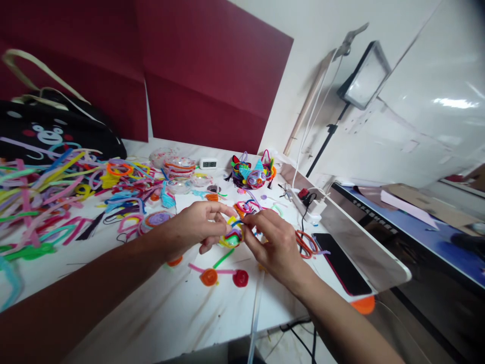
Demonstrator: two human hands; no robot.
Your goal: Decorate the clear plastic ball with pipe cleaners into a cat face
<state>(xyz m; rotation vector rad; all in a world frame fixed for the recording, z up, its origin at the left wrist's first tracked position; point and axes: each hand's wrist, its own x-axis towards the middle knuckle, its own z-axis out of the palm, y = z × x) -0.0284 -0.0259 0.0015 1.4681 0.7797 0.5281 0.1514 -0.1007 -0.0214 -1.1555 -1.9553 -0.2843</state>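
Observation:
Between my hands is a small round piece of coiled pipe cleaners (pixel 232 237) in yellow, green, purple and red, with a blue strand at its top. My left hand (pixel 206 225) is curled at its left side, thumb and fingers closed on its edge. From the right, my right hand (pixel 275 242) pinches at the upper edge, by the blue strand. Its fingertips partly hide the piece. Just below lie an orange coiled disc (pixel 209 277) and a red coiled disc (pixel 240 278) beside a pink pipe cleaner (pixel 195 268). A green pipe cleaner (pixel 223 259) slants beneath the piece.
Loose pipe cleaners (pixel 56 187) cover the table's left side, before a black bag (pixel 49 129). Stacked plastic dishes (pixel 180 167), a small digital clock (pixel 208 163) and finished pipe-cleaner shapes (pixel 253 172) stand behind. To the right are a phone (pixel 343 263) and a power strip (pixel 308 205).

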